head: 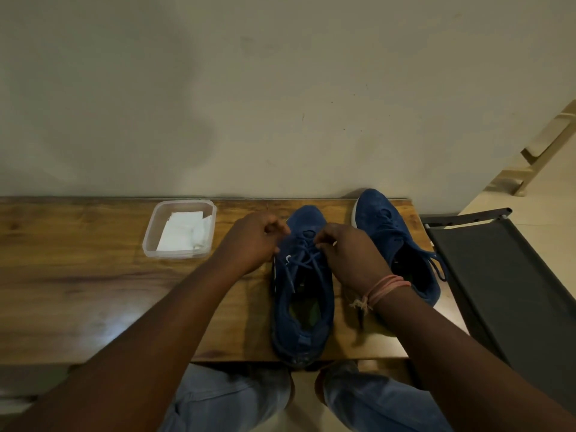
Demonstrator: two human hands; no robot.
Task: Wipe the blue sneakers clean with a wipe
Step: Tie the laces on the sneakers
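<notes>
- A pale wall (280,88) fills the top half of the picture.
- A brown wooden table (78,275) runs across the middle.
- A dark folding chair (505,291) stands at the right edge, just beside the table.
- Two blue sneakers sit on the right part of the table. The near sneaker (302,322) is in the middle of the picture, and the far sneaker (392,232) is to its right, toes toward the wall.
- The left hand (249,241) and the right hand (349,257) are on the near sneaker. Their fingers are curled and pinch its blue laces (304,260).
- A clear plastic box (149,244) sits left of the hands.
- White wipes (180,233) lie folded inside the box.
- A pink string band (385,288) goes around the right wrist.
</notes>
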